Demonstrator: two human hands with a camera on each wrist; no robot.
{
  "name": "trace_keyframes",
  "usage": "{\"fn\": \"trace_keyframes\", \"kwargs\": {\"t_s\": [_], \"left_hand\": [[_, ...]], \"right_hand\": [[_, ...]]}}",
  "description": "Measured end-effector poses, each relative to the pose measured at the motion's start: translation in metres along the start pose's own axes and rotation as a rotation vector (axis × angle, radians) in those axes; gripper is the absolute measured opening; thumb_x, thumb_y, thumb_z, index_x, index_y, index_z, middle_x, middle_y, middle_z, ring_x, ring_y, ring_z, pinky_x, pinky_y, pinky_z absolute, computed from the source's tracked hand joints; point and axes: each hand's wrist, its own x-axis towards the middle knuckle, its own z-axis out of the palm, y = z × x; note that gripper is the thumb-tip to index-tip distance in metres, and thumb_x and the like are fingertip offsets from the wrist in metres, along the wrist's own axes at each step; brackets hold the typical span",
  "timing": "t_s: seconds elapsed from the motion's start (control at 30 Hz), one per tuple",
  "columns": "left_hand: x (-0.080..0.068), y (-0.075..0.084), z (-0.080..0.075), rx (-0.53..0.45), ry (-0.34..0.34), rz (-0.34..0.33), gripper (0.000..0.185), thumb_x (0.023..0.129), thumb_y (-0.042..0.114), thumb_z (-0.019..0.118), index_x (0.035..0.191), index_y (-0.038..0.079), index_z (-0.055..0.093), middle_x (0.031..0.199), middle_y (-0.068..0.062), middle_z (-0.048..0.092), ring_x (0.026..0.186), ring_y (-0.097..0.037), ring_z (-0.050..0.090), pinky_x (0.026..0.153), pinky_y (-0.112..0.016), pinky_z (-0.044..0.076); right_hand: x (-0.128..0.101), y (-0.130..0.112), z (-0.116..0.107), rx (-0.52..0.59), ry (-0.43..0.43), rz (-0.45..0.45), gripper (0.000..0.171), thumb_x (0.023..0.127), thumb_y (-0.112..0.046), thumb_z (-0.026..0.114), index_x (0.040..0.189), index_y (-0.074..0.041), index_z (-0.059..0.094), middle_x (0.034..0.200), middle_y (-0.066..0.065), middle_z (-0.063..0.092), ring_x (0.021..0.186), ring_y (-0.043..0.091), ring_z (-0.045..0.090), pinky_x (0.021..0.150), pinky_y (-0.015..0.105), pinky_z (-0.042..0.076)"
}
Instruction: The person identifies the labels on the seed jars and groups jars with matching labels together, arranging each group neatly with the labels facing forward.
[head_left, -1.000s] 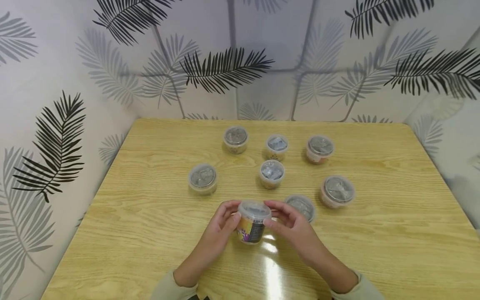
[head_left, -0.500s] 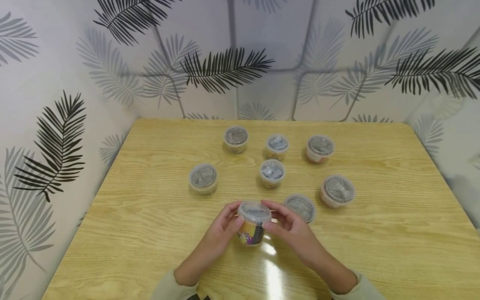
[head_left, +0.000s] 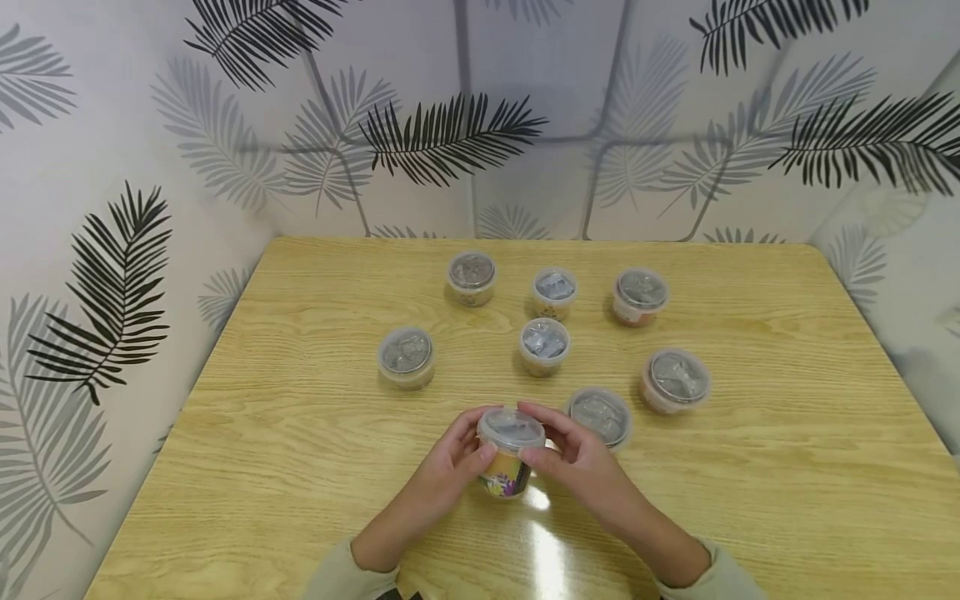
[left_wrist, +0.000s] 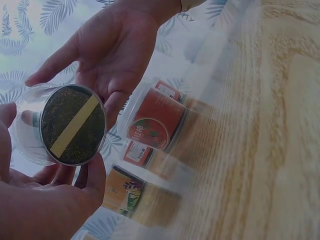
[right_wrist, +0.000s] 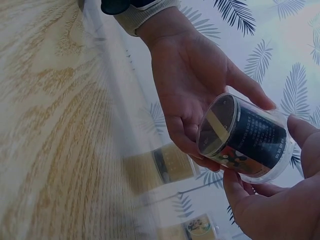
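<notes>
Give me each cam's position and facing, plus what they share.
Head: above the near edge, looking forward and down on the table and seven standing cups; both hands and sleeves show, left hand, right hand.
Left wrist: beside the left hand, low, looking up at the held cup base; both hands show.
Right wrist: beside the right hand, low, looking across at the cup's side; both hands and a cuff show.
Shared: all three see the held cup and both hands.
</notes>
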Motion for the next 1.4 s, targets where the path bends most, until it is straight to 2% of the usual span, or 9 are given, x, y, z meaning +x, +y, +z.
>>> {"fn": "trace_keyframes", "kwargs": {"t_s": [0.13, 0.4, 0.73, 1.03, 1.27, 1.4], "left_hand": [[-0.0004, 0.0007, 0.0001, 0.011, 0.008, 0.004, 0.045, 0.100, 0.019, 0.042, 0.142, 0.010, 0.028, 0.141, -0.012, 0.036, 0.128, -0.024, 0.037, 0.103, -0.033, 0.035], [-0.0014, 0.0016, -0.0004, 0.018, 0.096, -0.003, 0.040, 0.101, 0.020, 0.039, 0.139, 0.008, 0.032, 0.139, -0.011, 0.040, 0.127, -0.023, 0.039, 0.103, -0.034, 0.035], [-0.0026, 0.0029, 0.0001, -0.018, 0.116, -0.026, 0.041, 0.100, 0.020, 0.042, 0.138, 0.008, 0.032, 0.139, -0.011, 0.039, 0.126, -0.024, 0.039, 0.101, -0.036, 0.037], [-0.0020, 0.0037, 0.0002, 0.004, 0.078, -0.025, 0.042, 0.100, 0.019, 0.042, 0.139, 0.010, 0.032, 0.140, -0.009, 0.039, 0.128, -0.022, 0.037, 0.105, -0.038, 0.032], [-0.0010, 0.0008, 0.0015, 0.000, 0.017, -0.003, 0.044, 0.100, 0.018, 0.043, 0.141, 0.008, 0.029, 0.142, -0.011, 0.037, 0.131, -0.021, 0.033, 0.106, -0.032, 0.030], [-0.0011, -0.0002, 0.0022, 0.011, 0.003, -0.010, 0.046, 0.100, 0.019, 0.043, 0.142, 0.010, 0.028, 0.141, -0.011, 0.036, 0.130, -0.021, 0.034, 0.105, -0.030, 0.032]], "right_hand": [[0.0004, 0.0008, -0.0004, -0.009, 0.008, 0.017, 0.055, 0.091, -0.010, 0.060, 0.140, 0.000, 0.036, 0.135, 0.016, 0.042, 0.119, 0.024, 0.046, 0.093, 0.029, 0.045], [-0.0006, 0.0010, -0.0017, -0.019, 0.050, 0.054, 0.053, 0.090, -0.013, 0.061, 0.136, -0.003, 0.037, 0.129, 0.016, 0.047, 0.116, 0.026, 0.048, 0.091, 0.032, 0.047], [-0.0020, 0.0011, -0.0029, -0.003, 0.047, 0.067, 0.047, 0.092, -0.014, 0.060, 0.134, -0.006, 0.041, 0.127, 0.015, 0.048, 0.116, 0.029, 0.048, 0.092, 0.033, 0.046], [-0.0006, 0.0014, -0.0015, -0.025, 0.038, 0.046, 0.050, 0.091, -0.014, 0.061, 0.136, -0.008, 0.041, 0.129, 0.014, 0.047, 0.117, 0.028, 0.047, 0.091, 0.033, 0.046], [0.0004, 0.0054, -0.0015, -0.027, 0.014, 0.039, 0.052, 0.091, -0.014, 0.061, 0.138, -0.008, 0.039, 0.128, 0.015, 0.046, 0.115, 0.028, 0.048, 0.091, 0.032, 0.047], [0.0013, 0.0065, -0.0009, -0.020, 0.000, 0.026, 0.053, 0.091, -0.013, 0.061, 0.139, -0.007, 0.038, 0.128, 0.016, 0.045, 0.114, 0.028, 0.048, 0.091, 0.031, 0.046]]}}
